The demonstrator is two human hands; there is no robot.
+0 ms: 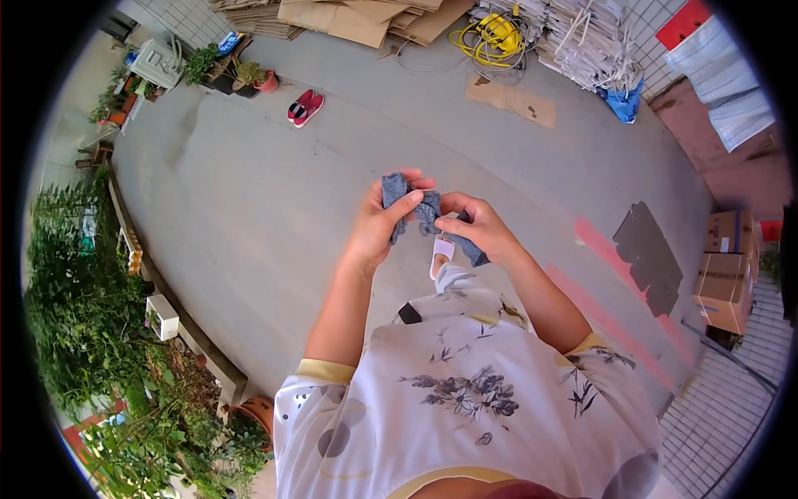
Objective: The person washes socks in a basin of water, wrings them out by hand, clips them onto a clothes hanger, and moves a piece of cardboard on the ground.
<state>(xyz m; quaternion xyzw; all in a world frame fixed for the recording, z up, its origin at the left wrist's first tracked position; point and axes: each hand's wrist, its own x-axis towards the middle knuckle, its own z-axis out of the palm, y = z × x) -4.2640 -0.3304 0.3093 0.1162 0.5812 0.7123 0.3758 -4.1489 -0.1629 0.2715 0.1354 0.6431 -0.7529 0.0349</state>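
Observation:
In front of my body, both hands hold a bunched, sock-like grey-blue cloth point(428, 211). My left hand point(385, 219) is closed on its left part, with the thumb across the front and a fold standing up beside the fingers. On the other side, my right hand point(485, 229) pinches the cloth between thumb and fingers, and an end hangs below it. Folds and fingers hide whether it is one piece or two. Beneath the hands shows a foot in a pale slipper point(442, 254) on the grey floor point(249, 208).
Red shoes point(305, 108) stand on the floor ahead. Flattened cardboard point(341, 18), a yellow coiled hose point(497, 40) and stacked paper point(582, 41) line the far wall. Plants point(83, 283) grow behind a low ledge point(187, 333) at left. Cardboard boxes point(721, 287) sit at right.

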